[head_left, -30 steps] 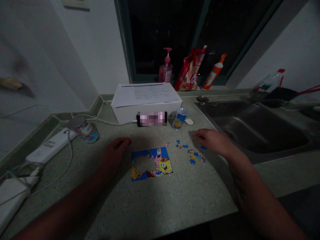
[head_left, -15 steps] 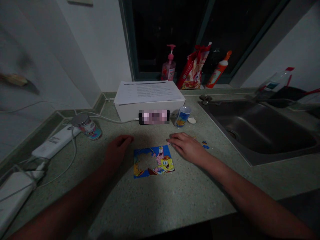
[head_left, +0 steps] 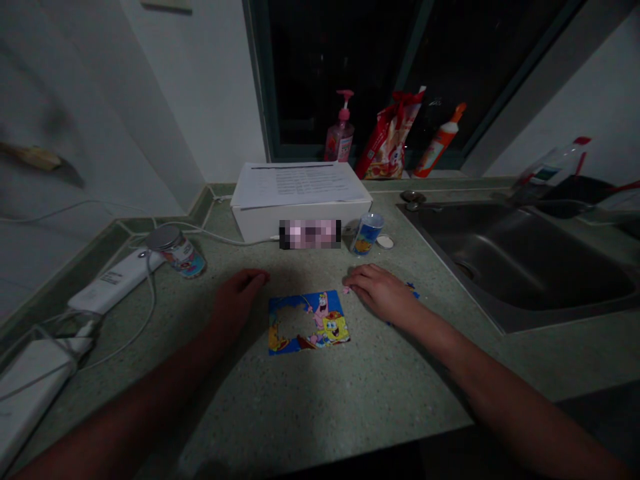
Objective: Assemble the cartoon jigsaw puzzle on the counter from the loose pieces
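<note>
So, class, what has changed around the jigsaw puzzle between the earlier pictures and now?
The right hand moved left from the loose blue pieces to beside the SpongeBob jigsaw puzzle, covering most of those pieces. The left hand and puzzle stayed as they were, its gap still unfilled.

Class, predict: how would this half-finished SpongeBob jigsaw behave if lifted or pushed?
The jigsaw has a gap in its middle, so it would probably sag and come apart if lifted by one edge. Its pieces look thin and light, so a push would likely slide them apart.
</note>
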`<state>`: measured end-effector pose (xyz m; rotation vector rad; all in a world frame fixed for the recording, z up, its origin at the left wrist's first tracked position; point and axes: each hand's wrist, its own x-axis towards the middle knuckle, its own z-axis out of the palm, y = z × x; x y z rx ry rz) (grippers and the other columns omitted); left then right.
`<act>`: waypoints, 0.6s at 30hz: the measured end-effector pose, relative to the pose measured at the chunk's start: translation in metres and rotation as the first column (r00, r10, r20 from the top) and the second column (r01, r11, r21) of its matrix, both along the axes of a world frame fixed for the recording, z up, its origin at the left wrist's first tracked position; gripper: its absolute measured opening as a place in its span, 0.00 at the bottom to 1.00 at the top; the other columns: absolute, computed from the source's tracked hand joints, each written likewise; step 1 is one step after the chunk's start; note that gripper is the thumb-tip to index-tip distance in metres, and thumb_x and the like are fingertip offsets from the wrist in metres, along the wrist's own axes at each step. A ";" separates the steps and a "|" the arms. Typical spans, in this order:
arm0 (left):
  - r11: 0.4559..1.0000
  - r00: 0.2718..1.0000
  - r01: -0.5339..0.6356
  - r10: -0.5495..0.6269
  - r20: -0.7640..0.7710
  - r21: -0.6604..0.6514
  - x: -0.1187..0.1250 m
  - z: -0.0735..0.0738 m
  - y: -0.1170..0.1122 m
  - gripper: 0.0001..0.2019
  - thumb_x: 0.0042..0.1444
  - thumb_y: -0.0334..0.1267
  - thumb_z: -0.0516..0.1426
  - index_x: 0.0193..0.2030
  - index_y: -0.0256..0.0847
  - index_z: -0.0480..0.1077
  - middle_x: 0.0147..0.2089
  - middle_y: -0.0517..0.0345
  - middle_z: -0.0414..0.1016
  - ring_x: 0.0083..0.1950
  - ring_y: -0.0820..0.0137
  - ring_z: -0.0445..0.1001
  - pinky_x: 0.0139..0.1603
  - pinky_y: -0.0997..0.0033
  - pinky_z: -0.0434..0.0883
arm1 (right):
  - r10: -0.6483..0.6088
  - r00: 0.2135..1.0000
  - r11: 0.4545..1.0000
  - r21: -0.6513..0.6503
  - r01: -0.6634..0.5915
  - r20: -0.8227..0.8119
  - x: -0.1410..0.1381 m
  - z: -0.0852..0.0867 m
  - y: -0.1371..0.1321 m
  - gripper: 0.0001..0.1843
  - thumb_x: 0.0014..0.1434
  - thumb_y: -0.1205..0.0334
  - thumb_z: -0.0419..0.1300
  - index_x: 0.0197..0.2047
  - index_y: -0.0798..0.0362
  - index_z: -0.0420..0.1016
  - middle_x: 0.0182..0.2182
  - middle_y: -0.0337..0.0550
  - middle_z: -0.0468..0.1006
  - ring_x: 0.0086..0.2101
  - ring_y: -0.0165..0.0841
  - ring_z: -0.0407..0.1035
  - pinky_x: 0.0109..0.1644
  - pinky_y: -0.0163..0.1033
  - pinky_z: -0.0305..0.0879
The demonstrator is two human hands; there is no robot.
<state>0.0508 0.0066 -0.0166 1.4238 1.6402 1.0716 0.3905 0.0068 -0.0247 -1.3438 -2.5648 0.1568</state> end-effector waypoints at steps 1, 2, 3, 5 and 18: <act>1.000 1.000 -0.003 0.003 -0.008 -0.001 0.000 0.000 0.000 0.17 0.55 0.54 0.60 0.38 0.44 0.81 0.43 0.50 0.88 0.51 0.52 0.83 0.59 0.54 0.76 | -0.006 1.000 1.000 -0.002 0.006 0.007 0.001 0.000 0.000 0.15 0.73 0.70 0.58 0.54 0.49 0.83 0.50 0.50 0.83 0.52 0.44 0.76 0.57 0.51 0.74; 1.000 1.000 -0.006 0.006 -0.016 -0.002 0.000 0.000 0.000 0.17 0.55 0.54 0.60 0.38 0.44 0.81 0.44 0.50 0.88 0.51 0.52 0.83 0.59 0.54 0.76 | -0.011 1.000 1.000 -0.002 0.011 0.013 0.001 0.000 0.000 0.15 0.73 0.70 0.58 0.54 0.50 0.84 0.50 0.50 0.83 0.52 0.44 0.76 0.57 0.51 0.74; 1.000 1.000 -0.011 0.011 -0.021 0.000 -0.001 0.000 0.000 0.17 0.55 0.55 0.60 0.38 0.44 0.81 0.44 0.50 0.87 0.51 0.52 0.83 0.59 0.54 0.75 | -0.015 1.000 1.000 -0.002 0.015 0.018 0.001 0.000 0.001 0.15 0.73 0.71 0.58 0.54 0.50 0.84 0.50 0.50 0.83 0.52 0.45 0.76 0.57 0.51 0.74; 1.000 1.000 -0.012 0.012 -0.025 0.001 -0.001 -0.001 0.000 0.18 0.54 0.55 0.60 0.38 0.44 0.81 0.44 0.50 0.87 0.51 0.52 0.83 0.59 0.54 0.75 | -0.020 1.000 1.000 -0.004 0.020 0.018 0.001 0.001 0.001 0.15 0.72 0.72 0.58 0.53 0.51 0.84 0.50 0.51 0.83 0.52 0.45 0.77 0.58 0.51 0.74; 1.000 1.000 -0.009 0.009 0.000 -0.003 -0.002 -0.002 0.000 0.17 0.54 0.55 0.60 0.38 0.45 0.81 0.43 0.51 0.88 0.51 0.52 0.83 0.59 0.53 0.76 | -0.047 0.999 0.999 0.000 0.047 -0.023 0.004 0.003 0.000 0.13 0.71 0.71 0.58 0.50 0.51 0.84 0.49 0.50 0.84 0.51 0.45 0.77 0.59 0.52 0.74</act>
